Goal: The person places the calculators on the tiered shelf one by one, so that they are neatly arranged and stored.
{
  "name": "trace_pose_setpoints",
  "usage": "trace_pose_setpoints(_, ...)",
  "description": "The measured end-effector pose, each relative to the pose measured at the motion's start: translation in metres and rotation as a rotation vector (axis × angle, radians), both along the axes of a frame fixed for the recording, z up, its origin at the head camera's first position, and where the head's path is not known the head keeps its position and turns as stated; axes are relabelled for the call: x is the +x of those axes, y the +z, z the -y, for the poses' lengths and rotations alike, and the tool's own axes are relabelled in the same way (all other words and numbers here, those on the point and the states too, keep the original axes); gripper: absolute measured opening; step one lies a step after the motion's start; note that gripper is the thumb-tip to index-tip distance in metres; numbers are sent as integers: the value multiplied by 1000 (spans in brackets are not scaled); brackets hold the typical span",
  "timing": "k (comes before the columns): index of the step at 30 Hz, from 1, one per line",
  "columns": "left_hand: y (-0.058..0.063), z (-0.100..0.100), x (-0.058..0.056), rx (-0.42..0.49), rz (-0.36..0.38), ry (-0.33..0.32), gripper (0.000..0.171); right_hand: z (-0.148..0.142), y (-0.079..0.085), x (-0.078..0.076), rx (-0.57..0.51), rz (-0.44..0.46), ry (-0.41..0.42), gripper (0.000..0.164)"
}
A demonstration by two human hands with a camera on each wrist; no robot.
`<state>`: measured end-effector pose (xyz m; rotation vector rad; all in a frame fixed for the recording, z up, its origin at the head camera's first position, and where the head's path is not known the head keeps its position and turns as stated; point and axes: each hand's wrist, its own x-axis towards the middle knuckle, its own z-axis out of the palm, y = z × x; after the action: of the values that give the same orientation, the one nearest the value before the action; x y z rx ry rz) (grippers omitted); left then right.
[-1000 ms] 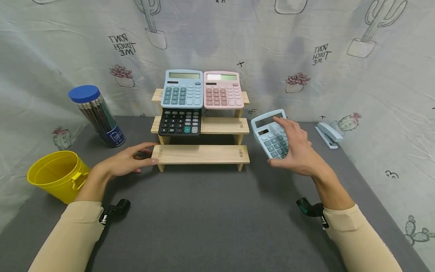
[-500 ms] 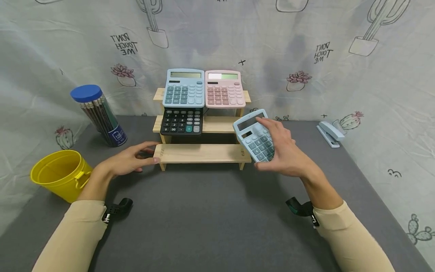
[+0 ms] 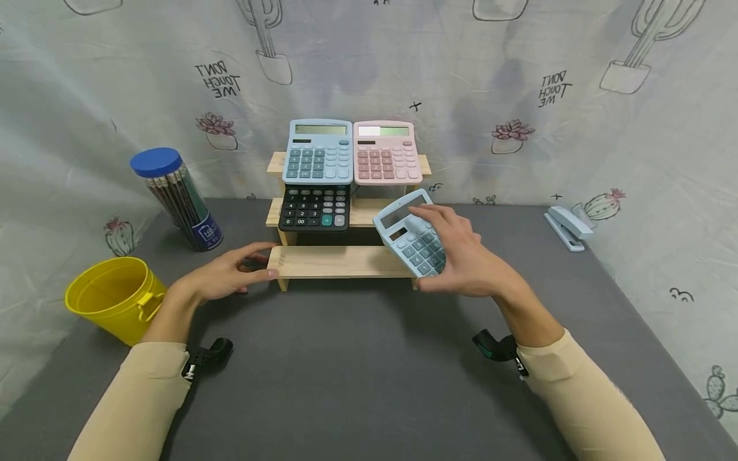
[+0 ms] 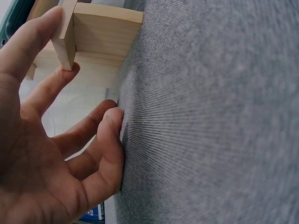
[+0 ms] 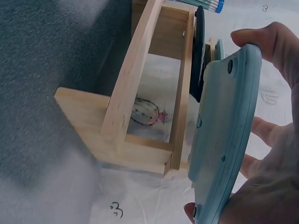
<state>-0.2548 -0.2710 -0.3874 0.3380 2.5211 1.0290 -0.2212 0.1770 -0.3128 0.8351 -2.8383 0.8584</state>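
A tiered wooden display stand point(image 3: 340, 261) is on the grey table; a blue calculator point(image 3: 319, 152) and a pink calculator point(image 3: 387, 152) lean on its top tier, and a black calculator point(image 3: 314, 209) is on the middle tier's left half. With thumb and index finger, my left hand point(image 3: 221, 276) pinches the left end of the lowest tier; its other fingers curl beside the tabletop in the left wrist view. Gripped by its edges in my right hand point(image 3: 461, 253), another light blue calculator point(image 3: 412, 237) is tilted in the air before the stand's right end, its back point(image 5: 224, 126) showing in the right wrist view.
To the left are a yellow bucket point(image 3: 115, 301) and a blue-lidded tube of pencils point(image 3: 179, 202). A light blue stapler point(image 3: 567, 228) is at the table's right rear edge. A cactus-printed cloth point(image 3: 369, 70) hangs close behind the stand.
My right hand has carried the light blue calculator leftward, from right of the stand to in front of its right end. My left hand keeps its pinch on the lowest tier.
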Motion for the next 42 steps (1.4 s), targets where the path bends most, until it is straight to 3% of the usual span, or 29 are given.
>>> trace_pose_setpoints(4,-2,-1,1,-4,7,5,81,8,0,-4,27,-1,9,105)
trace_pose_setpoints(13,-1,-1,0,-10,6,5,82,25,-2,-14,97,-11,-63,90)
trace_pose_setpoints(20,-1,0,1,-8,11,8,83,38,-4,-24,85,10,-75,86)
trace_pose_setpoints(32,0,-2,-1,3,7,-3,82,53,-3,-37,101,33,-194,83)
trace_pose_setpoints(42,0,-2,0,-4,1,-1,82,69,-8,-42,75,1,-241,86)
